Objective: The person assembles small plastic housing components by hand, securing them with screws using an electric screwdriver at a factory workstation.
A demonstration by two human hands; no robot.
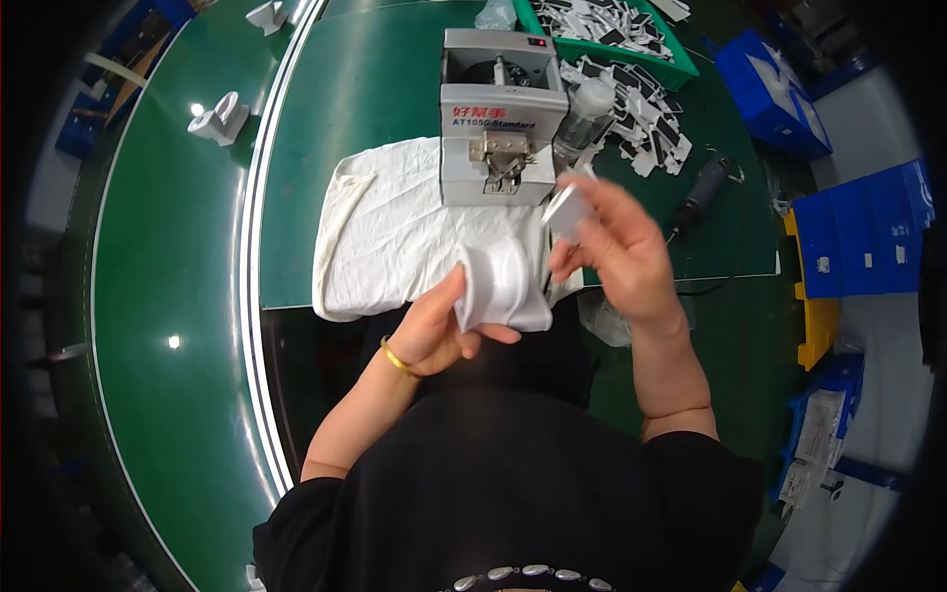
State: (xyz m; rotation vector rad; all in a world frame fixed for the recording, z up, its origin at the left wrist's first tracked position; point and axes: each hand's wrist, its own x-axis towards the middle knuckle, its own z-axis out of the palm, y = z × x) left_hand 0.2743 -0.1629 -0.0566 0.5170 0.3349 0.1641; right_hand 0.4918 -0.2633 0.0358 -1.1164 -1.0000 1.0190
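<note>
My left hand point(439, 318) is closed around a glossy white curved plastic part point(498, 281) with flared ends, held over the front edge of the table. To its right, my right hand point(619, 247), a little blurred, pinches a small flat white plate point(566, 212) between thumb and fingers. The plate is tilted and apart from the curved part. Beneath and beyond the hands lies a folded white cloth point(380, 217). Behind it stands a grey tape dispenser machine point(500, 109), its metal outlet facing me.
Flat white and black pieces point(646, 123) are heaped beside a clear bottle point(585, 118); more fill a green bin point(681, 61). A dark electric screwdriver point(702, 192) lies at right. On the green conveyor belt point(187, 247) stand white parts point(222, 120). Blue bins point(863, 237) line the right side.
</note>
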